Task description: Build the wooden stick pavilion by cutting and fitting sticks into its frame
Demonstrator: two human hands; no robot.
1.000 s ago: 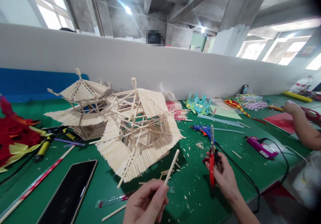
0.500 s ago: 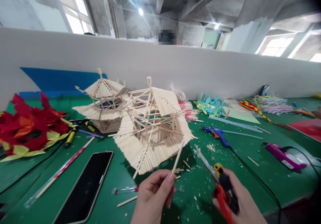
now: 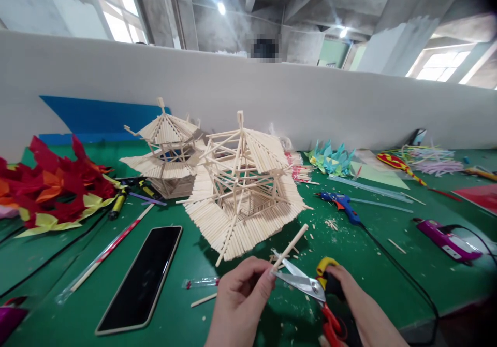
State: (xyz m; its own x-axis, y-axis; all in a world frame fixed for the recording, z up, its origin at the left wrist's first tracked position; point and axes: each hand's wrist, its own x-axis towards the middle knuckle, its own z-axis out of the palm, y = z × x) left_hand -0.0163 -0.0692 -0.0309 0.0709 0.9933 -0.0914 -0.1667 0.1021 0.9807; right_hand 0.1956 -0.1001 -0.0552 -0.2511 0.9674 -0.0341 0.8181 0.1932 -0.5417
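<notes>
- Green table (image 3: 388, 264), white wall (image 3: 349, 109) behind
- Left hand (image 3: 243, 300) pinches one stick (image 3: 291, 244) by its near end
- Right hand (image 3: 349, 305) grips one scissors (image 3: 306, 284), blades parted beside those fingertips
- Two pagodas (image 3: 244, 191) beyond

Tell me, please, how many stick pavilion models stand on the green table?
2. The larger pavilion stands mid-table, beyond the stick that the left hand holds; the smaller pavilion sits behind it to the left, near the white wall. None appears hidden.
</notes>
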